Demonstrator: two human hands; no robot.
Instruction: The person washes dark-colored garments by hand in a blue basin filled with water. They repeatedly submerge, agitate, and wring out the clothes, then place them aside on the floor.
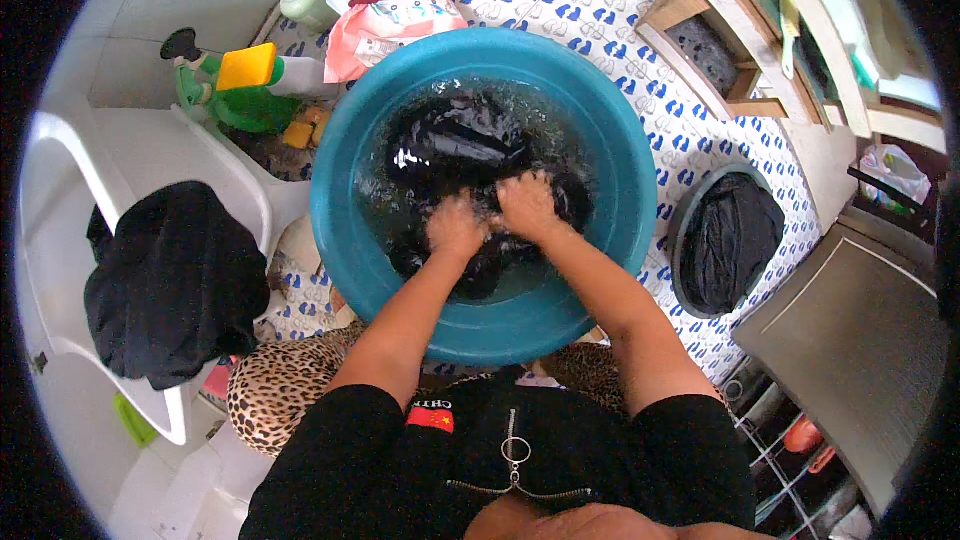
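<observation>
Before me stands a blue-green plastic basin (484,334) holding water. Black wet cloth (457,139) bunches in it, partly under the surface, with a shiny fold rising on the far side. My left hand (456,226), blurred by motion, grips the cloth near the basin's middle. Close beside it on the right, my right hand (528,202) has its fingers curled into the same dark fabric. Water and cloth hide the fingertips of both hands.
A white plastic chair (135,154) at left carries a black cloth (176,285). Spray bottles, a pump bottle (304,6) and a pink wipes packet (397,22) stand beyond the basin. At right are a black-lined bin (731,244), a wooden rack (742,37) and a dark panel (847,345).
</observation>
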